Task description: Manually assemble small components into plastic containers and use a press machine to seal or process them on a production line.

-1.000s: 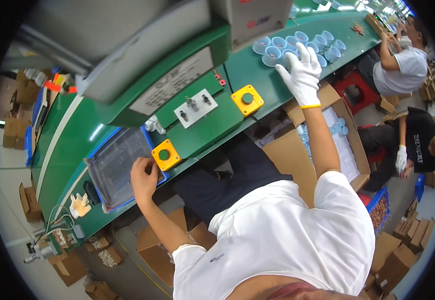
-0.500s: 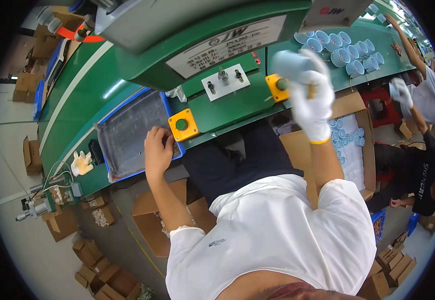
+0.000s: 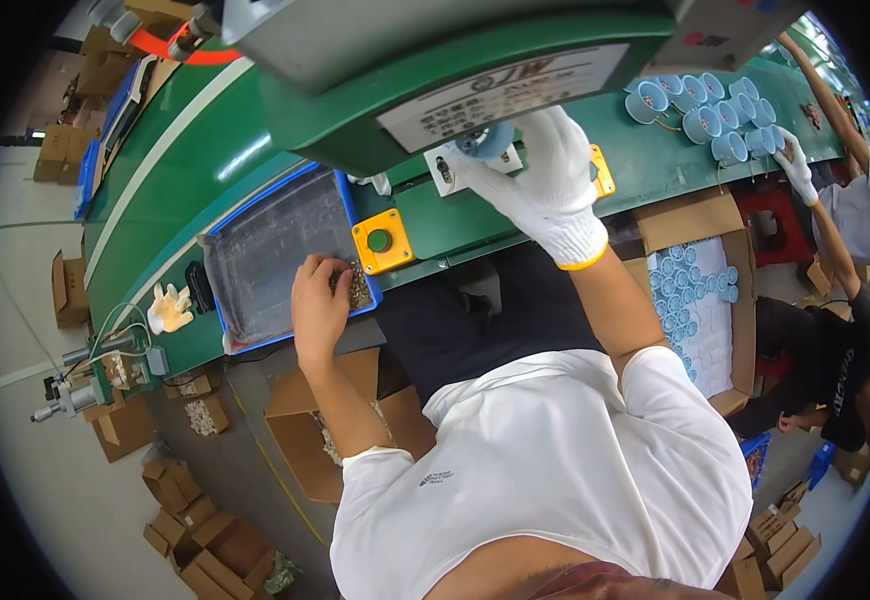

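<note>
Head view: at the top of the frame, the overhanging machine (image 3: 325, 140) hides part of what the right hand (image 3: 545, 190) does, and its own upper body is cut off by the upper edge. The cup (image 3: 498, 138) shows only in part, covered by the machine above and the white glove at its side. Whether it touches the metal plate (image 3: 442, 174) beneath it, or hangs just over it, I cannot tell. The gloved fingers are closed around the cup, which lies at their left, with the thumb along its lower side; the far fingertips are out of sight.

What shows of the cup is pale blue, smooth and round, with a darker inside toward the left; its exact tilt is hard to make out.

The bare left hand (image 3: 320, 300) rests at the lower right corner of the blue-rimmed tray (image 3: 349, 212), beside small brownish pieces (image 3: 360, 289). Its fingers are bent, and whether they pinch any piece cannot be seen.

A yellow button box (image 3: 383, 241) stands right of the tray; a second one (image 3: 604, 172) is partly covered by the glove. More blue cups (image 3: 730, 148) stand grouped on the green bench (image 3: 650, 180) at the upper right, where a co-worker's gloved hand (image 3: 796, 168) reaches one. Below them, an open carton (image 3: 743, 330) holds further cups, too small to make out singly.
</note>
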